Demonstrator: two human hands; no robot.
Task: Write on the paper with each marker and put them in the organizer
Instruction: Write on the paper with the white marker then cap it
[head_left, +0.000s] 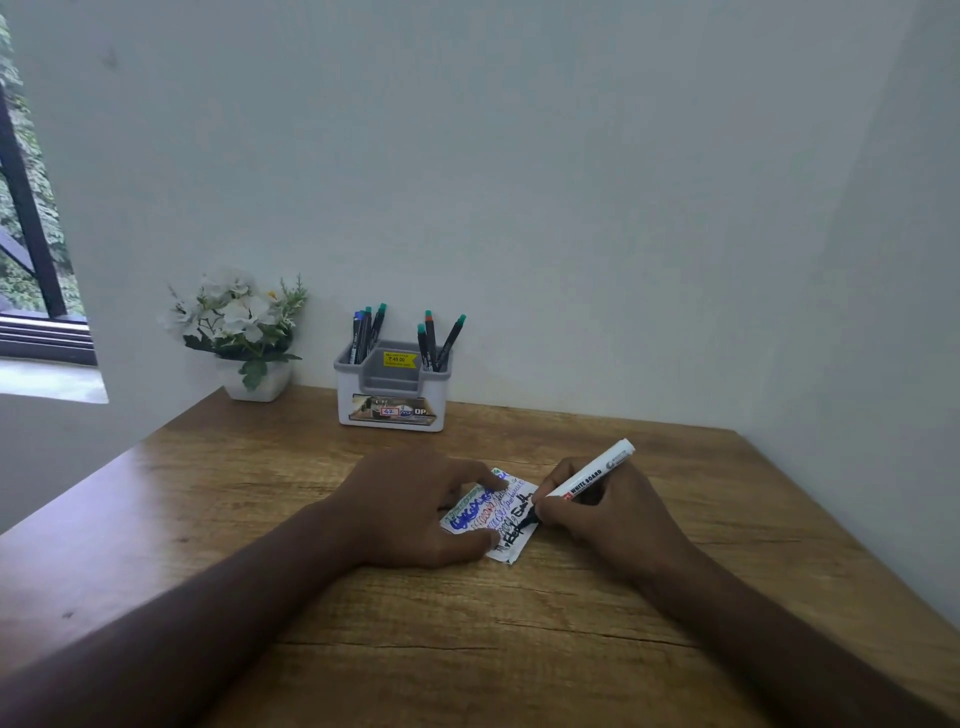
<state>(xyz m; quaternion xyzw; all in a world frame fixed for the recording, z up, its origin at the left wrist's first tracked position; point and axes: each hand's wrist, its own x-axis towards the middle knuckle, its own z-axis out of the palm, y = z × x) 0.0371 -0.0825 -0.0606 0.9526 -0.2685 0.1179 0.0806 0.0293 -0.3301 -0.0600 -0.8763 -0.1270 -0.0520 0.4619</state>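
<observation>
Head view: a person sits at a wooden desk (519, 623), both hands over a small paper (511, 519).
Right hand: the right hand (608, 512) grips a white marker (589, 480), black tip down on the paper.
Marker axis: slanted, tip toward 7 o'clock, tail toward 1 o'clock.
Left hand: the left hand (415, 506) lies flat, fingers spread, pressing the paper's left side.
Organizer: the organizer (393, 387) stands at the desk's far edge by the wall, at 11 o'clock from the right hand and well apart, several markers already upright in it.
Nearer hand: likely the left, though the right carries the marker.
Bystander: a flower pot (244, 338) left of the organizer.
</observation>
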